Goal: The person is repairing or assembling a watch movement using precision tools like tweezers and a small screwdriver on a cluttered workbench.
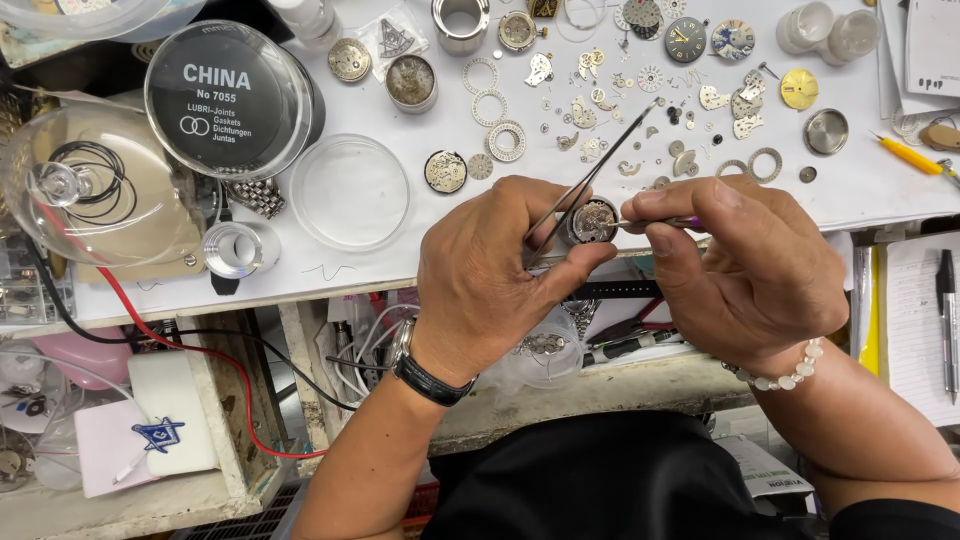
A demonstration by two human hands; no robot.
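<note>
Over the front edge of a white counter strewn with tiny gears, the left hand pinches a round watch movement and slim tweezers. The right hand grips what seems a thin purple-handled tool, its tip touching the movement.

Bright, even light falls from above onto the white bench top, which reads almost washed out at far right, and the small parts there cast only short, soft shadows. Glare sits on the clear dome at left and on the round tin lid (its glossy face mirrors the lamp). Focus is sharp at the centre, while the near dark lap and the shelves under the bench stay dim, with mild bending toward the corners.
</note>
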